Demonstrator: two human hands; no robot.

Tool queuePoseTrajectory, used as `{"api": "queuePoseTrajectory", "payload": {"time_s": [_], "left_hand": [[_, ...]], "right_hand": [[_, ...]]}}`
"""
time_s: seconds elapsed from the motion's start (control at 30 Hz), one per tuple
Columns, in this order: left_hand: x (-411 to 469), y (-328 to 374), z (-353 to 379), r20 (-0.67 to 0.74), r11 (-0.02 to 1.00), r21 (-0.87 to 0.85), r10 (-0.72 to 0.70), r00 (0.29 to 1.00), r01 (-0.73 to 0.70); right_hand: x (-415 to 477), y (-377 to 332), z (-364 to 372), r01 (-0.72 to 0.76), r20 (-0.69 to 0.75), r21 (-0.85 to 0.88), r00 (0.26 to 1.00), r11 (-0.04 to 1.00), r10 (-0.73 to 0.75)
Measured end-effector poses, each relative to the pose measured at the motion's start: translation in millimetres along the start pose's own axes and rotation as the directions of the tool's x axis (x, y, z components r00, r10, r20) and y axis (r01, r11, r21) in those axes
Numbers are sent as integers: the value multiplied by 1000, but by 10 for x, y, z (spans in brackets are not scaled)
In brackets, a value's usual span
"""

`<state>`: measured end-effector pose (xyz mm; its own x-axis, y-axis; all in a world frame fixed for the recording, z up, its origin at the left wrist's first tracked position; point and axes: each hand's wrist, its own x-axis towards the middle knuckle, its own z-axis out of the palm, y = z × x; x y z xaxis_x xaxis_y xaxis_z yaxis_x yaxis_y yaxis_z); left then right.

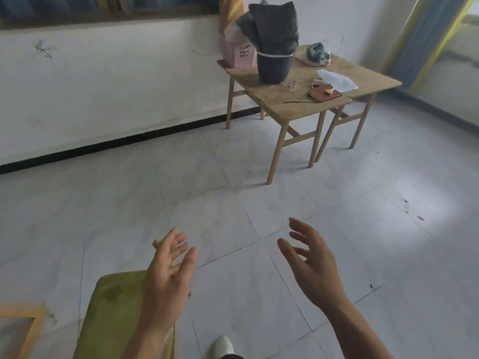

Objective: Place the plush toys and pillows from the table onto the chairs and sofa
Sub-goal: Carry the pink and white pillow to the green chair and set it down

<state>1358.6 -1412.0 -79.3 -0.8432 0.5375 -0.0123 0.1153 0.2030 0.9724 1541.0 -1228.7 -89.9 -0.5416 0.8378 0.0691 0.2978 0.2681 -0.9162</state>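
Green cushion [111,314] at lower left, grey tiles across the middle of the frame: a person faces two wooden tables [293,107] at upper right with nothing in either hand. The left hand [166,275] hangs above the cushion's edge and the right hand [313,268] above the floor [259,198]. Both have their fingers spread and loose, palms turned toward each other.

The soft goods sit well apart from the hands, on the tables. A dark bundle [272,24], possibly a pillow, is stuffed upright into a bucket [273,68]. A blue-green lump [317,51] behind it may be a plush toy, though blur makes it hard to tell. A pink box [239,53], a sheet of paper [337,79] and a notebook [326,94] share the tabletops.

The likeliest step in hand is the walk over for a pickup. The bundle looks wedged in, so a straight pull could lift or tip the bucket and knock the box beside it. Grabbing the lump carelessly could drag the paper off the edge. A shoe [223,345] shows at the bottom of the frame.
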Motion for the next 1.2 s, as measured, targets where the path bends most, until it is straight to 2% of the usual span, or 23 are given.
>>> {"api": "queuePoseTrajectory", "payload": {"time_s": [0.2, 0.37, 0.57, 0.77, 0.97, 1.2], "left_hand": [[1454, 314, 231, 91, 1000, -20, 10, 996, -8], [2599, 421, 638, 189, 999, -14, 35, 981, -33], [4173, 227, 1293, 229, 998, 66, 5, 973, -21], [5732, 597, 1633, 153, 993, 122, -16, 988, -3], [7079, 817, 1603, -59, 997, 66, -38, 998, 42], [8950, 351, 1634, -221, 990, 39, -121, 968, 133]], "right_hand": [[1126, -273, 14, -10, -145, -52, 989, 999, 2], [2077, -115, 117, -63, -241, -43, 969, 997, 51], [3738, 342, 534, -96, -234, 21, 967, 995, 99], [5836, 208, 934, -48, -72, 31, 996, 998, 50], [7487, -94, 1217, -8, 72, 35, 997, 999, 5], [9355, 168, 1812, -50, 59, -32, 997, 998, 51]]}}
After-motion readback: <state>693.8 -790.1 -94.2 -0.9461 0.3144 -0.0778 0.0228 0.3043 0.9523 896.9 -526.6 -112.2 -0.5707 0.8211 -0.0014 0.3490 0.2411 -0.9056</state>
